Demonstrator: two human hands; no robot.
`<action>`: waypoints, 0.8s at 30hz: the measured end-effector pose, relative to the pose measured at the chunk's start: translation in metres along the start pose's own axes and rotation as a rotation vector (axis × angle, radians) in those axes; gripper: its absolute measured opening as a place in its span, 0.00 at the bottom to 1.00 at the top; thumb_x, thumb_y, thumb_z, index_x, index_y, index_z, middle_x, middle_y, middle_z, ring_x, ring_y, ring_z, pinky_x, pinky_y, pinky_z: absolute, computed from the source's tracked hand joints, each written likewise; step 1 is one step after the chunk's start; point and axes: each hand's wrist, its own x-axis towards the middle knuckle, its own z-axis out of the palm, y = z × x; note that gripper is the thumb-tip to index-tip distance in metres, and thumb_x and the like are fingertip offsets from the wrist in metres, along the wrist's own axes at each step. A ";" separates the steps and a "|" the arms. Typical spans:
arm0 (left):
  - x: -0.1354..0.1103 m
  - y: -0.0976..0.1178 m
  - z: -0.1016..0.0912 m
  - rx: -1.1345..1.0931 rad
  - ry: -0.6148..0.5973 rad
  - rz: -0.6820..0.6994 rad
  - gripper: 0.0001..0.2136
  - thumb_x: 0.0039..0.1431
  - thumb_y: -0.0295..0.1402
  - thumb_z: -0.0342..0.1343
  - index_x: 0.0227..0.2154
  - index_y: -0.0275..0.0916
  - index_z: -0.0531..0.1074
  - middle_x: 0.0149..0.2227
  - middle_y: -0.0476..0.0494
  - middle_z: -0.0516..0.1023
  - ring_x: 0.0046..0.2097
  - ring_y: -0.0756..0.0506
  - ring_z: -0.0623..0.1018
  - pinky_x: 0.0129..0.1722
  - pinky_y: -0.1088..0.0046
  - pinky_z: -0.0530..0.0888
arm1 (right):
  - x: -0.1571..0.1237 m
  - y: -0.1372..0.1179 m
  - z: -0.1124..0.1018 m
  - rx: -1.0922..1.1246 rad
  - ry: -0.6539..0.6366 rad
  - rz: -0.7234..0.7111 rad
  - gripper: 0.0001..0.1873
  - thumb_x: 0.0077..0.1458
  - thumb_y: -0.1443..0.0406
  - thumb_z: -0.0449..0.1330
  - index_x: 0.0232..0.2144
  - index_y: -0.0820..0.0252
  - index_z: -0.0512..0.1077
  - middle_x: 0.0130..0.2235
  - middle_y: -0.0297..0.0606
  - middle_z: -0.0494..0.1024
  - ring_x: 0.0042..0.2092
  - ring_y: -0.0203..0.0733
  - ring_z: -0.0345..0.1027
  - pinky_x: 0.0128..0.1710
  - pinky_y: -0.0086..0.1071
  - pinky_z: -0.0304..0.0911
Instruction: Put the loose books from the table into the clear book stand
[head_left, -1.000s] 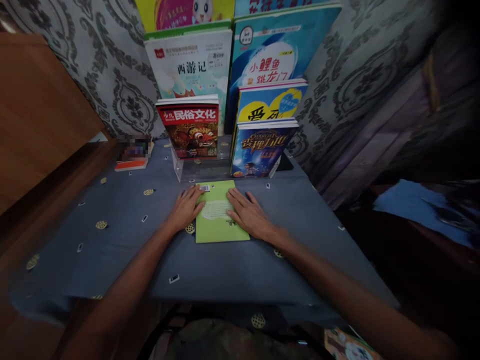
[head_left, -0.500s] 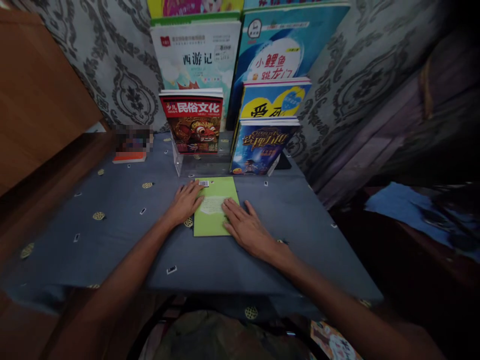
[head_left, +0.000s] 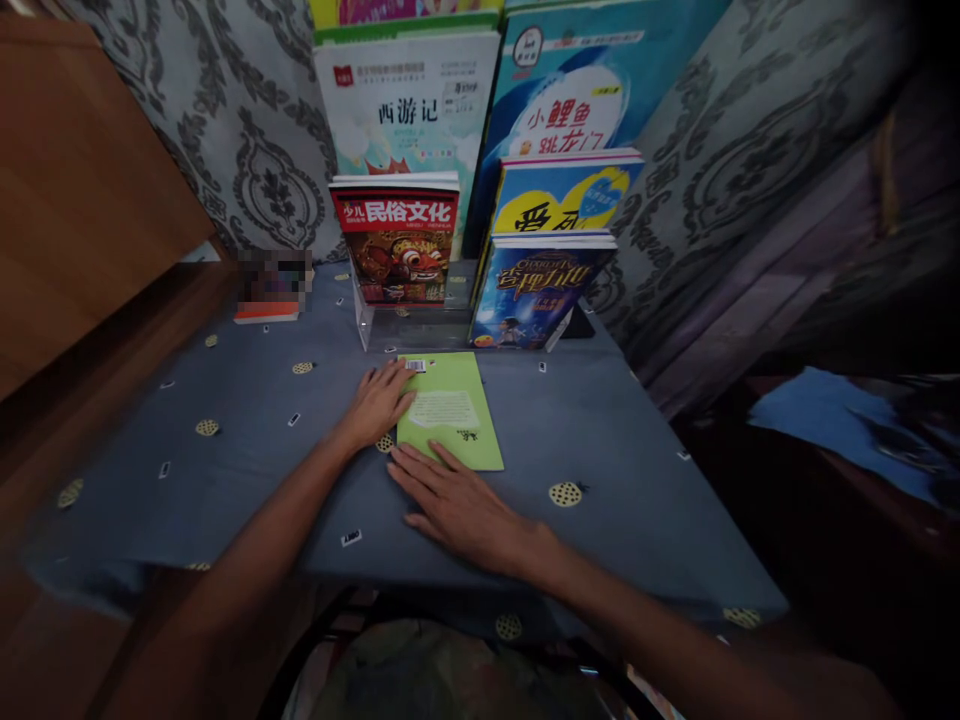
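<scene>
A thin green booklet (head_left: 454, 412) lies flat, back cover up with a barcode at its far left corner, on the blue-grey tablecloth (head_left: 247, 450). My left hand (head_left: 379, 402) rests open on the booklet's left edge, fingers flat. My right hand (head_left: 461, 505) lies open and flat on the cloth just in front of the booklet, fingertips touching its near edge.
A clear stand (head_left: 409, 325) behind the booklet holds a red magazine (head_left: 397, 240) and a dark blue book (head_left: 536, 290), with taller books leaning on the patterned wall. A small orange-edged object (head_left: 268, 308) sits far left. A wooden panel (head_left: 67, 200) stands left.
My right hand slid off the booklet's right side toward me and now lies at its near edge. The left hand stayed on the left edge.
</scene>
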 end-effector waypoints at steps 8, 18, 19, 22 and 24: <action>-0.004 -0.003 -0.003 0.045 -0.031 0.024 0.20 0.71 0.36 0.43 0.62 0.39 0.65 0.67 0.38 0.63 0.68 0.39 0.63 0.66 0.53 0.60 | -0.034 0.014 -0.008 -0.081 0.113 0.121 0.32 0.67 0.63 0.53 0.69 0.64 0.53 0.69 0.51 0.59 0.71 0.49 0.47 0.70 0.51 0.49; -0.019 -0.015 -0.048 0.385 -0.241 0.406 0.25 0.68 0.24 0.42 0.65 0.48 0.59 0.67 0.41 0.64 0.65 0.41 0.67 0.60 0.59 0.68 | -0.054 0.047 -0.010 -0.100 0.216 0.244 0.33 0.67 0.61 0.52 0.70 0.61 0.50 0.69 0.49 0.59 0.71 0.50 0.48 0.69 0.50 0.53; -0.018 -0.013 -0.052 0.420 -0.258 0.461 0.26 0.67 0.22 0.43 0.65 0.47 0.58 0.67 0.40 0.64 0.65 0.40 0.67 0.59 0.60 0.68 | -0.055 0.048 -0.009 -0.094 0.220 0.242 0.33 0.67 0.62 0.53 0.71 0.61 0.50 0.69 0.49 0.59 0.71 0.50 0.48 0.69 0.50 0.53; -0.012 -0.003 -0.061 0.473 -0.287 0.610 0.24 0.66 0.21 0.47 0.63 0.45 0.60 0.64 0.37 0.68 0.64 0.41 0.69 0.59 0.62 0.68 | -0.055 0.048 -0.008 -0.068 0.241 0.245 0.34 0.67 0.62 0.53 0.71 0.60 0.49 0.69 0.48 0.58 0.71 0.49 0.48 0.69 0.49 0.54; -0.006 0.002 -0.063 0.464 -0.295 0.677 0.21 0.67 0.22 0.47 0.61 0.45 0.63 0.62 0.37 0.71 0.63 0.42 0.70 0.58 0.63 0.69 | -0.055 0.048 -0.008 -0.048 0.249 0.253 0.34 0.67 0.61 0.53 0.71 0.59 0.49 0.70 0.47 0.58 0.71 0.49 0.48 0.68 0.49 0.54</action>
